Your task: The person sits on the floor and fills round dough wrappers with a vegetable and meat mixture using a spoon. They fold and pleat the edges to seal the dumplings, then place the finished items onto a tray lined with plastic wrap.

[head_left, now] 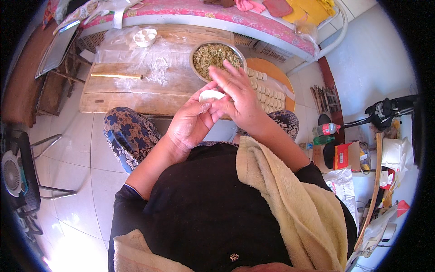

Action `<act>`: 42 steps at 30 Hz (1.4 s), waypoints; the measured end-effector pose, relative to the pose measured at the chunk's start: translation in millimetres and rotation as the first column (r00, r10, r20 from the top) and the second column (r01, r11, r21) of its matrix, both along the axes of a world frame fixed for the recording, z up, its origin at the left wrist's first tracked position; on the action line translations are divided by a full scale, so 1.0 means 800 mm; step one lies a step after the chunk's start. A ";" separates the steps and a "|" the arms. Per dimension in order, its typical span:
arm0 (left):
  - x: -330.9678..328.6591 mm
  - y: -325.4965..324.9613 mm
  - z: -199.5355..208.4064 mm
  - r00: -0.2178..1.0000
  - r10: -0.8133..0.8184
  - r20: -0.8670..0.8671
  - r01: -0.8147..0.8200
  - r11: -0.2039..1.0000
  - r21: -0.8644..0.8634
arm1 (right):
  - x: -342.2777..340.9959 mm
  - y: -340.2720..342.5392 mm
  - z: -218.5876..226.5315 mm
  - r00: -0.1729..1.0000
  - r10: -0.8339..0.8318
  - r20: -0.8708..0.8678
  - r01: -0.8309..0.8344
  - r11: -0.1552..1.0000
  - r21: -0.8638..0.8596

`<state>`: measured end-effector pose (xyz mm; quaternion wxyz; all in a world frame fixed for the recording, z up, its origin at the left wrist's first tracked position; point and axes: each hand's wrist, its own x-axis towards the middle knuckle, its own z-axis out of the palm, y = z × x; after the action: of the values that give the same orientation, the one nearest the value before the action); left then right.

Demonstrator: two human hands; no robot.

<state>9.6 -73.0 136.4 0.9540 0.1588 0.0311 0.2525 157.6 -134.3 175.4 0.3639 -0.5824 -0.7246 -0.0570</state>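
A folded white dumpling rests between the fingers of my left hand, which are closed around its underside. My right hand meets it from the right, thumb at the dumpling's edge and the other fingers raised. Just beyond the hands stands a metal bowl of chopped greenish-brown filling. To its right, rows of shaped dumplings lie on a round wooden board, partly hidden by my right hand and forearm.
A floured wooden table bears a rolling pin and a small white bowl. Behind it runs a bed with a pink flowered cover. A fan stands at left; bottles and boxes crowd the right.
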 end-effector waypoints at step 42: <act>-0.009 -0.012 0.023 0.990 -0.068 -0.124 0.092 0.976 0.196 | -0.012 -0.023 0.022 0.996 0.074 -0.049 -0.064 0.983 0.171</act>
<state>2.7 -82.4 154.5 0.9389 0.2703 0.0546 0.2062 148.0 -152.3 192.9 0.4337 -0.5253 -0.7266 -0.0898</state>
